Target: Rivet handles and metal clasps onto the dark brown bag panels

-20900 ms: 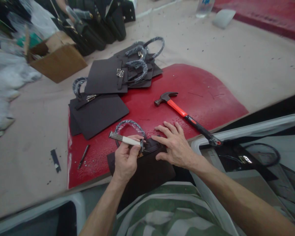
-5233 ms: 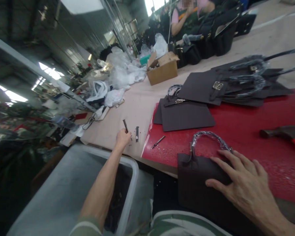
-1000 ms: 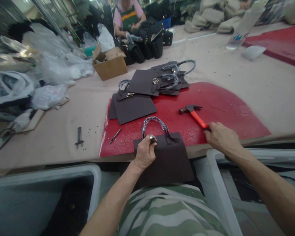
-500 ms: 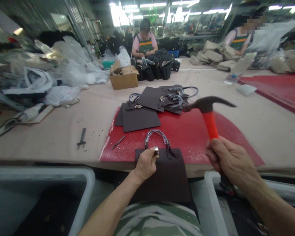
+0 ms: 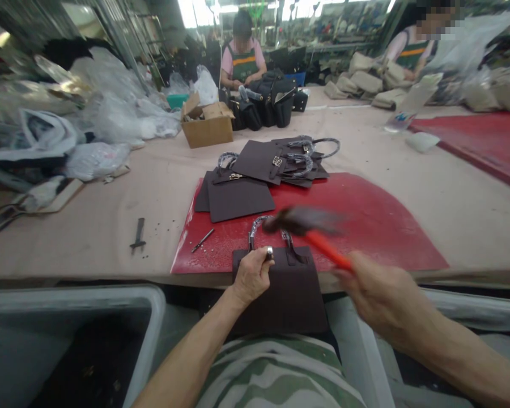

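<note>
A dark brown bag panel (image 5: 287,300) with a plastic-wrapped handle (image 5: 257,225) lies over the table's front edge, partly on a red mat (image 5: 365,226). My left hand (image 5: 250,276) is closed around a short metal punch (image 5: 269,252), held upright on the panel. Its lower end is hidden by my fingers. My right hand (image 5: 376,289) grips the red handle of a hammer (image 5: 328,249). The hammer's head, blurred by motion, is above the bag handle, just beyond the punch.
Several brown panels (image 5: 242,198) with wrapped handles are piled behind. A thin rod (image 5: 203,241) and a metal tool (image 5: 139,233) lie at left. Grey bins (image 5: 159,306) stand below the table edge. A cardboard box (image 5: 208,131) and two people are across the table.
My right hand has swung the hammer down and left toward the punch. My left hand keeps its grip on the punch. The whole view has shifted slightly.
</note>
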The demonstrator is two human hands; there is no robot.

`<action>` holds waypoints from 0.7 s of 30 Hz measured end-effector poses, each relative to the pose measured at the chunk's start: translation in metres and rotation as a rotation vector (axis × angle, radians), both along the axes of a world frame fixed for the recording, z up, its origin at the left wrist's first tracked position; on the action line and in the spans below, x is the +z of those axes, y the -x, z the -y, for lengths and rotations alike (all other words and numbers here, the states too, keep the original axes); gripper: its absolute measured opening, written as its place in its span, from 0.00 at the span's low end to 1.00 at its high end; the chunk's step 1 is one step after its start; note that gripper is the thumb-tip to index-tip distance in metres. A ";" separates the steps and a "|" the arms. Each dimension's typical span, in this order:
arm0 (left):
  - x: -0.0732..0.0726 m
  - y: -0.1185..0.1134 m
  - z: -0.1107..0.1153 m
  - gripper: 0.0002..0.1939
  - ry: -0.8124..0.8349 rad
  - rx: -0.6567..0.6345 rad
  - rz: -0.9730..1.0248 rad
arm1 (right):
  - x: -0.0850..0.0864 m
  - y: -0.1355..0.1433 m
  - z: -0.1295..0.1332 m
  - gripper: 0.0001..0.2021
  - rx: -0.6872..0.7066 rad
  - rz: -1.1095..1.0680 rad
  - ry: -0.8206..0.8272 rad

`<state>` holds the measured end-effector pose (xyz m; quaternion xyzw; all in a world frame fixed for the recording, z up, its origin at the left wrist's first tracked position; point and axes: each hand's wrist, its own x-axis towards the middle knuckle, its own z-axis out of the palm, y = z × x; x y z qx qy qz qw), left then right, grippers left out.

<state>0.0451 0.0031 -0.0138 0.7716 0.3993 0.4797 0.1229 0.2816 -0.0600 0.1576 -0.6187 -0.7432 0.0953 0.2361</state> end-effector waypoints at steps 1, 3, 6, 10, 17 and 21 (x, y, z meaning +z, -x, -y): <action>0.000 0.000 0.000 0.06 0.003 0.001 0.003 | -0.005 -0.002 -0.001 0.21 0.053 0.040 0.054; -0.001 0.000 0.000 0.06 0.008 0.005 0.013 | -0.015 -0.009 -0.008 0.20 0.111 0.096 0.131; -0.003 0.001 0.000 0.06 0.021 0.002 0.034 | -0.032 -0.027 -0.025 0.21 0.065 0.030 0.274; -0.004 0.003 0.000 0.06 0.051 -0.024 0.056 | -0.065 -0.046 -0.052 0.22 -0.129 0.057 0.452; -0.001 0.007 0.001 0.06 0.057 -0.035 0.035 | -0.097 -0.012 -0.055 0.20 -0.035 0.177 0.038; 0.001 0.007 0.003 0.07 0.041 -0.024 0.013 | -0.113 0.028 -0.050 0.27 0.251 0.112 -0.001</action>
